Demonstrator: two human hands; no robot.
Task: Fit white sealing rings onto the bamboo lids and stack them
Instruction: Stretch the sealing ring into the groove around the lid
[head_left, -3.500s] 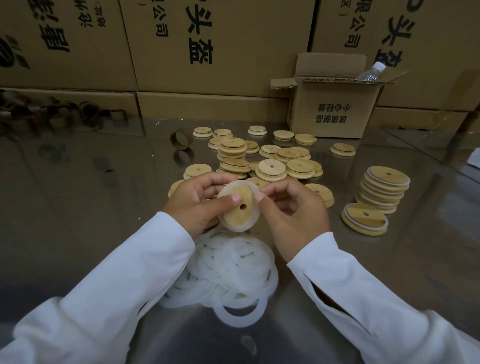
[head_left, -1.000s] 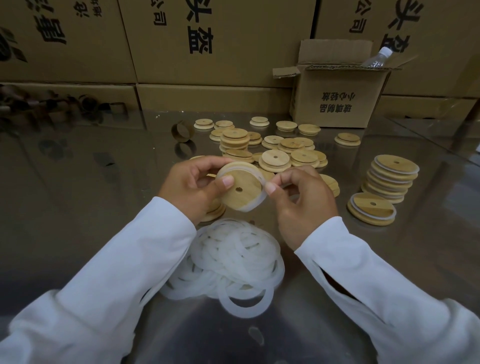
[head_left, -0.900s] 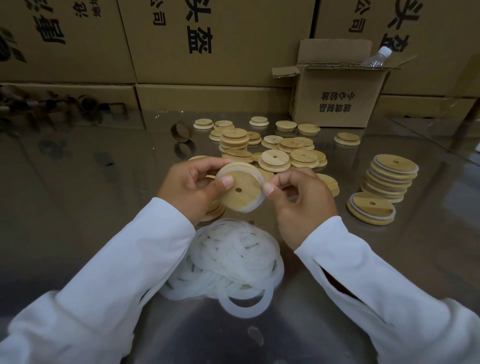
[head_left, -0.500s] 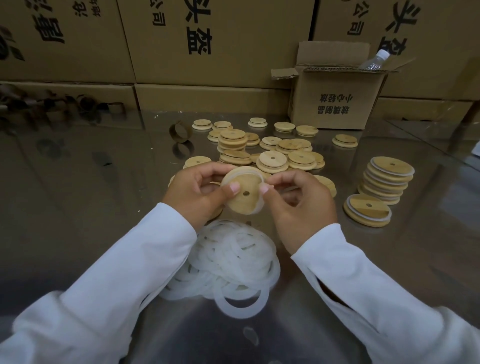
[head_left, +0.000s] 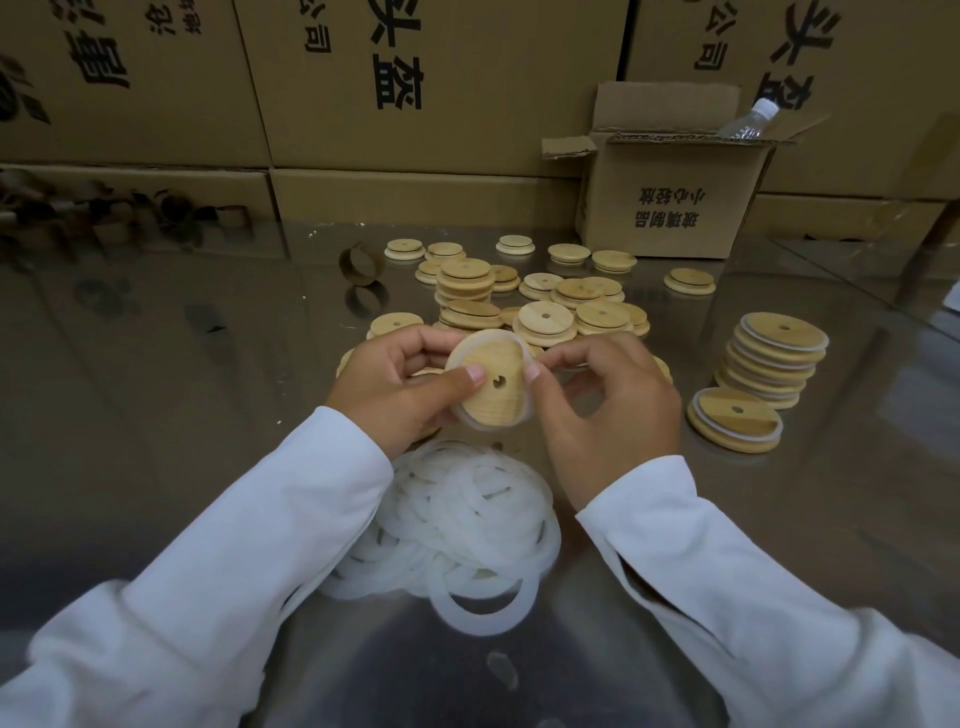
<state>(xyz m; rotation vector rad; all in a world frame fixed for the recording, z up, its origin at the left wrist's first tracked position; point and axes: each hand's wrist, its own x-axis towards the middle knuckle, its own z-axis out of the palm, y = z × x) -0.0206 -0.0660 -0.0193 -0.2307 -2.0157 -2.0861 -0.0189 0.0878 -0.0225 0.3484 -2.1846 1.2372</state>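
Both hands hold one round bamboo lid (head_left: 496, 395) with a centre hole, tilted toward me above the table. A white sealing ring (head_left: 522, 348) runs around its rim. My left hand (head_left: 400, 387) grips the lid's left side with the thumb on its face. My right hand (head_left: 608, 410) pinches the right edge at the ring. A heap of loose white rings (head_left: 467, 525) lies just below the hands. Bare lids (head_left: 545, 317) are scattered behind. A stack of ringed lids (head_left: 776, 364) stands at the right, with a single ringed lid (head_left: 735, 418) in front of it.
A shiny metal table (head_left: 182, 395) carries everything. An open small carton (head_left: 675, 192) with a plastic bottle (head_left: 748, 122) stands at the back right. Large cardboard boxes (head_left: 415, 78) wall off the far edge. A brown tape roll core (head_left: 358, 262) sits at the back.
The lid has been turned in my hands and now tilts more upright, and my fingers have shifted along its rim with the ring. The piles on the table have not moved.
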